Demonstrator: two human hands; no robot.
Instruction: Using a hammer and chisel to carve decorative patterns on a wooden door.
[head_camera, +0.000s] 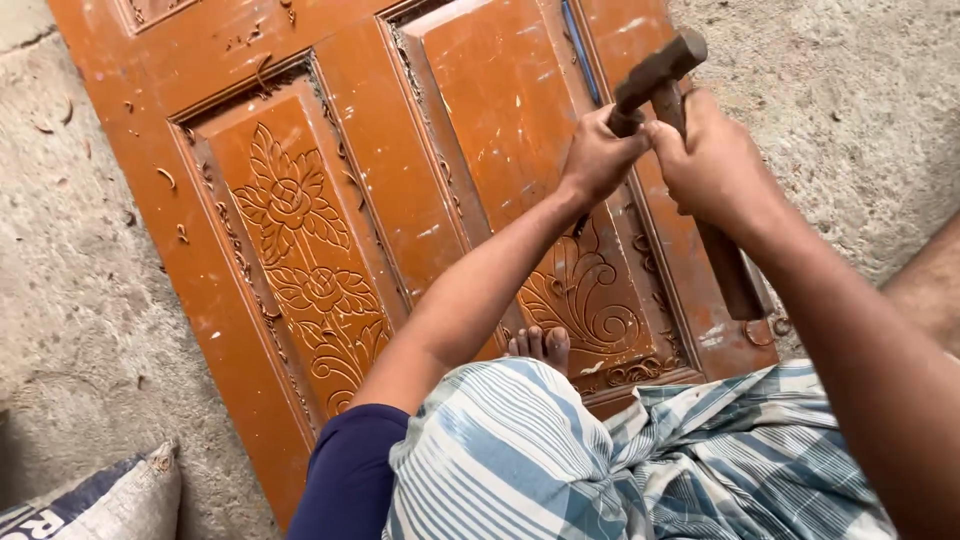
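Two hands are gripping one hammer (668, 95): left hand (598, 155) closing just under the head, right hand (712, 160) beside it wrapping the handle, whose long axis is running down toward the person, above a carved door (330, 200).

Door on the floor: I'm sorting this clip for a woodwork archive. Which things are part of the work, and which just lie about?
In the work:
- carved orange door, flat on the floor
- hammer, gripped by the right hand
- left hand, closed on something hidden, beside the hammer head

Lying about:
- wood shavings on door and concrete
- sack, bottom left corner
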